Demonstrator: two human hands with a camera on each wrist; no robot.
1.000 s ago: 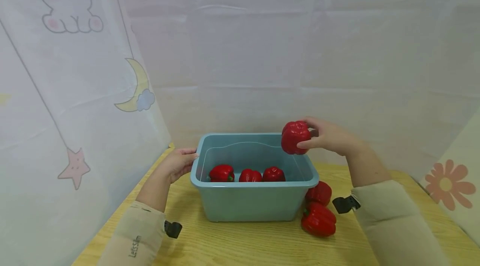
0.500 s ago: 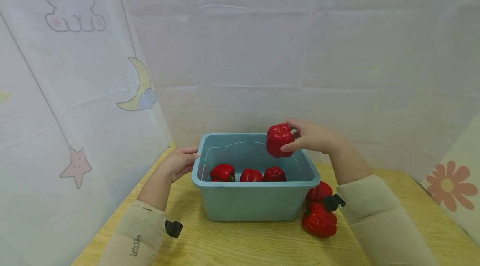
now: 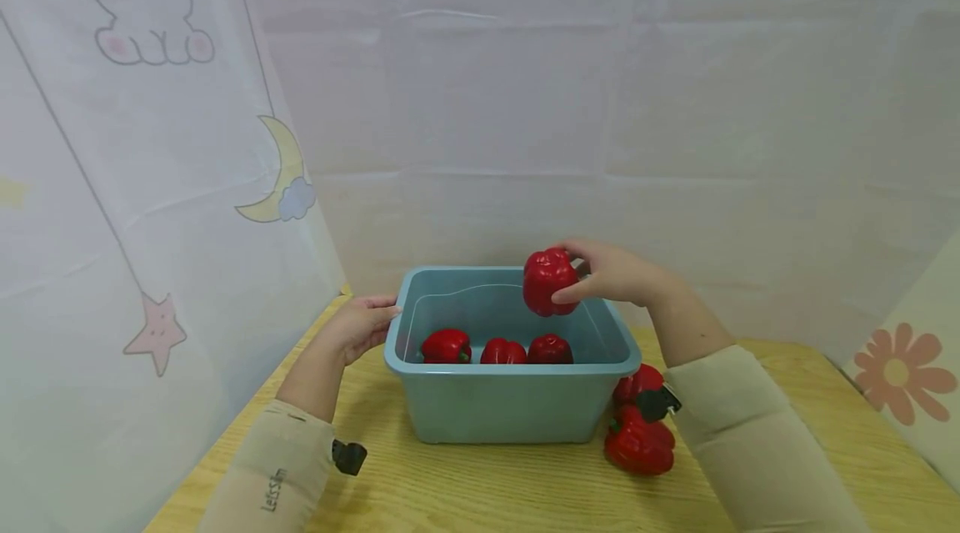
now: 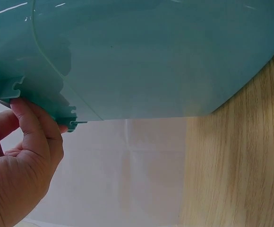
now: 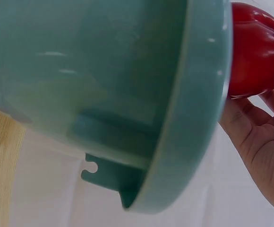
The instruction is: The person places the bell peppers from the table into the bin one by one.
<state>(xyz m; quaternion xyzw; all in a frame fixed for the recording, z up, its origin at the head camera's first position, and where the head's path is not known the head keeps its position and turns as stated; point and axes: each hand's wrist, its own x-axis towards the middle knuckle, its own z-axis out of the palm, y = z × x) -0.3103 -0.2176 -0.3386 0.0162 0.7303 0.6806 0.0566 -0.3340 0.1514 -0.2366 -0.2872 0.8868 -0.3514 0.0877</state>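
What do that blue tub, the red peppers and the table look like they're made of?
The tub looks like moulded plastic: smooth, semi-glossy, slightly see-through, with a rolled rim and moulded tabs beneath it. The pepper in the right hand is very glossy and evenly red, possibly a plastic imitation, though real can't be ruled out. The table shows pale wood grain, either wood or a printed laminate.

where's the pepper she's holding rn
In the head view the held pepper is in the right hand, above the bin's back right part.

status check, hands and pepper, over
Right hand grips red pepper above teal bin. Left hand holds bin rim. Drop path open.
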